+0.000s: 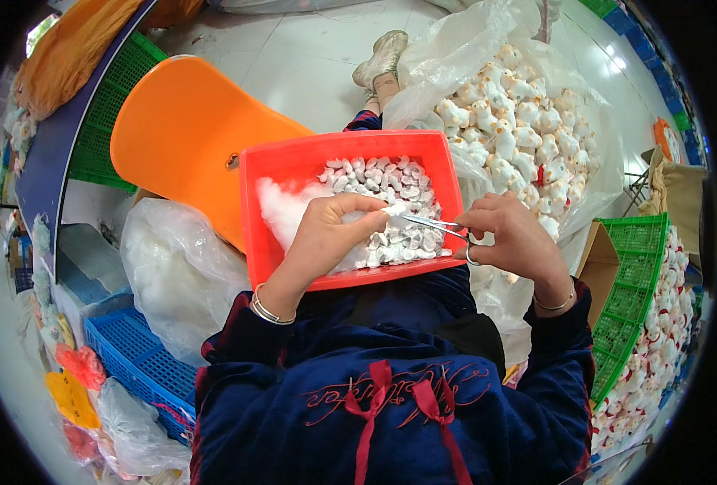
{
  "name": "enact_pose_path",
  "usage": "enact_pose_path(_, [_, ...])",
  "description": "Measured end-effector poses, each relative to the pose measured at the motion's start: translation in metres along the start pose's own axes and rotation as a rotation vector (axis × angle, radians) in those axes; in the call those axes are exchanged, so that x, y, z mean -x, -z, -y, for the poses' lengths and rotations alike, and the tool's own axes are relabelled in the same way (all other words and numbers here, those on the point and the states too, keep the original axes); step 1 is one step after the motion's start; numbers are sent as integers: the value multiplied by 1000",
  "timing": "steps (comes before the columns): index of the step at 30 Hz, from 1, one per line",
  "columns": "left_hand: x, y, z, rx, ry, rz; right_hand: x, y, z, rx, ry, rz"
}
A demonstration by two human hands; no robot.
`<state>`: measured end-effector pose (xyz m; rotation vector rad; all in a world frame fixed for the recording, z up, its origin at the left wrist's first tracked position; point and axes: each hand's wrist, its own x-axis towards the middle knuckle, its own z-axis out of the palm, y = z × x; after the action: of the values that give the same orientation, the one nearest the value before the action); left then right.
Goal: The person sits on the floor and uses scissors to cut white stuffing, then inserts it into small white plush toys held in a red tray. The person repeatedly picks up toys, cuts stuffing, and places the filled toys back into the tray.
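Observation:
A red plastic tray rests on my lap. In its left part is a mound of white stuffing fibre, and many small white plush pieces cover its right part. Over the tray, my left hand pinches a small white plush piece between thumb and fingertips. My right hand grips slim metal forceps by their finger rings, with the tips at the held piece. Whether the tips are inside the piece is too small to tell.
An orange chair stands at left, with a clear bag of white fibre and a blue crate below. At right lies a plastic bag of white plush toys. A green crate borders more toys.

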<state>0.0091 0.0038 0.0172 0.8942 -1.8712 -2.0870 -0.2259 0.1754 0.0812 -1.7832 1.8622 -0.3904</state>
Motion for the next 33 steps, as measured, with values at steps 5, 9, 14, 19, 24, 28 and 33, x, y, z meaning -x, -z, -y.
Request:
enact_pose_path(5, [-5, -2, 1, -165, -121, 45, 4, 3, -1, 9, -32, 52])
enact_pose_path(9, [-7, -9, 1, -218, -250, 15, 4, 5, -7, -15, -26, 71])
enact_pose_path(14, [-4, -13, -2, -321, -274, 41, 5, 7, -12, -86, -14, 49])
enact_pose_path(19, [-7, -17, -7, -310, -328, 5, 3, 13, -11, -85, -55, 81])
enact_pose_path(24, [-13, -13, -1, -204, -196, 55, 4, 14, -10, -74, -34, 64])
enact_pose_path(28, [-15, -13, -3, 79, 39, 109, 6, 9, -5, 38, -39, 41])
enact_pose_path(33, [-17, -11, 1, 277, 121, 20, 15, 17, -5, 91, -119, -80])
